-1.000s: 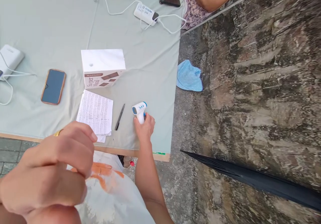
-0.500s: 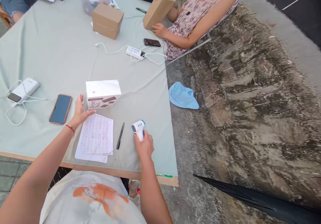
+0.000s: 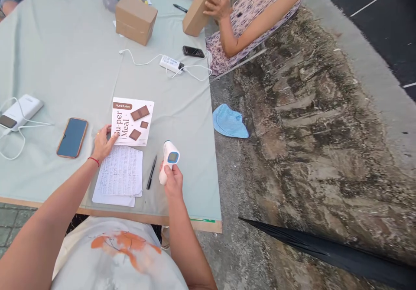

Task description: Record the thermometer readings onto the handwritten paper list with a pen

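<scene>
My left hand (image 3: pixel 104 143) grips the lower left corner of a white meal box (image 3: pixel 133 123), thumb on its front and fingers at its side. The box's printed face, with brown bar pictures and "Meal" lettering, is turned up toward me. In my right hand (image 3: pixel 173 181) is a white infrared thermometer (image 3: pixel 169 153), its blue-rimmed screen facing me and its handle inside my closed fingers. Handwritten paper sheets (image 3: pixel 120 175) lie below the box. Between the sheets and my right hand rests a black pen (image 3: pixel 151 172).
Left of my left hand are a phone (image 3: pixel 72 137) and a white power bank (image 3: pixel 26 110) with cable. Farther back are a cardboard box (image 3: pixel 136 21), another power bank (image 3: pixel 170 63) and a dark phone (image 3: pixel 193 51). A person across the corner holds a tall carton (image 3: pixel 196 14).
My left hand has closed on the meal box, which has tilted to show its printed face. The thermometer has been lifted and turned, screen toward me. The other person's hand has moved up the carton.
</scene>
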